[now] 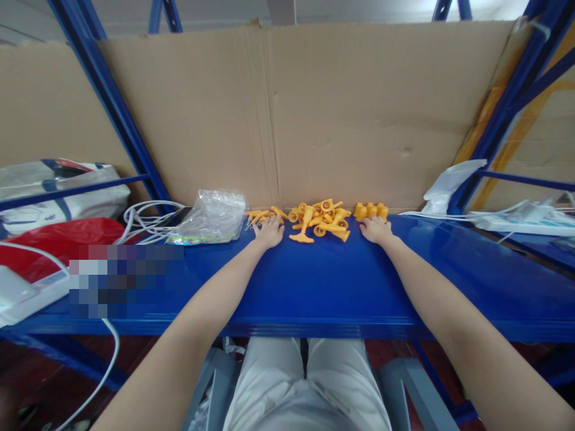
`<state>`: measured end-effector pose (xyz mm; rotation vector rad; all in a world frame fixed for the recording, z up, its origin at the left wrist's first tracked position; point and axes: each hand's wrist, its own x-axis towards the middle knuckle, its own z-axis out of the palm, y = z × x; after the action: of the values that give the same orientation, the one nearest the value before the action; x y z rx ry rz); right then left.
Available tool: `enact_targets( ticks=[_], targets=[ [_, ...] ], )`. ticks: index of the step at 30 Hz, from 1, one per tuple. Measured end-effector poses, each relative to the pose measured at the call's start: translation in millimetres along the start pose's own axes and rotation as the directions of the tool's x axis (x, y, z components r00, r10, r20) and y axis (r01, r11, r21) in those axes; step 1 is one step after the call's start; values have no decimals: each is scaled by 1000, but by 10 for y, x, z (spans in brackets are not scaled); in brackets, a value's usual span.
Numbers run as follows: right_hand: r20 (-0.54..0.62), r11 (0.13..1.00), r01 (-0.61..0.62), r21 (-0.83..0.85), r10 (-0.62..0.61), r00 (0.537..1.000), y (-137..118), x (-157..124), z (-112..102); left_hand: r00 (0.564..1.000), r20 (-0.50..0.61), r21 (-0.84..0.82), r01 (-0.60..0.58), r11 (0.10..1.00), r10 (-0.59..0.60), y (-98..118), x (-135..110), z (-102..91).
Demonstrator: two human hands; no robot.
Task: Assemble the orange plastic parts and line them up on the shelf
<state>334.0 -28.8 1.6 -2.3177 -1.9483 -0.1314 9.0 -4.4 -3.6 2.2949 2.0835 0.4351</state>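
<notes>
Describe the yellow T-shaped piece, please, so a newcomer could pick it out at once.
On the blue table, in front of the cardboard, a yellow pile lies between the left hand and right hand. At the pile's near edge is the T-shaped piece. Its wide crossbar, jutting out in front, sets it apart from the round cups around it.

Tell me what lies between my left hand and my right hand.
The head view shows a loose heap of orange pieces on the blue shelf between your left hand and your right hand.
</notes>
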Motion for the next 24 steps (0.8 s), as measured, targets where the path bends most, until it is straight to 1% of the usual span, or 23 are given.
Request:
enact_targets(
  ticks=[2, 5, 7, 9, 11, 13, 16, 18, 24],
  targets=[
    [12, 1000, -9, -9, 9, 1000, -11, -8, -11, 999, -40, -3, -20, 1000, 20, -1, -3, 11],
    [19, 1000, -14, -16, 15, 1000, -22, -18, -19, 986, -153, 1, -69, 998, 68, 4, -14, 11],
    [16, 1000, -12, -11, 12, 1000, -25, -22, -22, 973, -213, 30, -83, 996, 87, 17, -27, -10],
    [16, 1000, -11, -2, 11, 1000, -28, -26, -27, 965, -243, 74, -87, 993, 103, 34, -41, -40],
    [17, 1000, -15, 4, 15, 1000, -34, -32, -36, 963, -240, 109, -99, 989, 123, 46, -48, -61],
    [23, 1000, -20, 6, 20, 1000, -39, -36, -43, 970, -205, 126, -107, 986, 132, 44, -41, -60],
    [24, 1000, -23, 8, 23, 999, -38, -32, -43, 981, -142, 129, -115, 985, 133, 11, 2, -11],
    [20, 1000, -19, 8, 19, 1000, -30, -23, -34, 983, -118, 125, -129, 984, 144, -22, 45, 37],
    [6, 1000, 0, 9, 0, 1000, -1, 6, 0, 978, -108, 98, -167, 981, 177, -83, 140, 126]
  ],
)
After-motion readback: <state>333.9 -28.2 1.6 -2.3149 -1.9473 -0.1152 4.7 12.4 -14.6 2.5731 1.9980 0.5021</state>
